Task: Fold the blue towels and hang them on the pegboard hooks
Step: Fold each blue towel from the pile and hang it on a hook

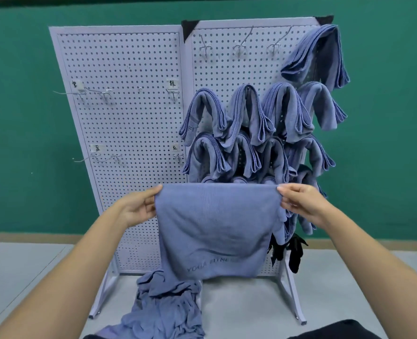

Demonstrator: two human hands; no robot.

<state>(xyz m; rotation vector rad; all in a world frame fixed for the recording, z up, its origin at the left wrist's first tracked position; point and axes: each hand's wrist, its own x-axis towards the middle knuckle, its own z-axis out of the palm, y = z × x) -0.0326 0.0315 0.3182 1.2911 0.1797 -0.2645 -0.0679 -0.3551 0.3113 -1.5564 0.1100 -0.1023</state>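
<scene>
Left hand [139,207] and right hand [300,202] are each pinching a top corner of a blue towel [214,228], holding it spread out in the air right in front of the pegboard [129,118]. Folded towels [251,113] are hanging on the right panel's hooks [239,48], and a crumpled pile [165,307] is lying on the counter [246,311] below.

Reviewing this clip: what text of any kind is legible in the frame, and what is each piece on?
"YOGA FITNE", trailing off into a crease: printed low on the held towel.
"FIT", cut off by the fold: on the leftmost hung towel of the upper full row.
Four white labels on the left pegboard panel: one handwritten character each, too small to read surely.
</scene>
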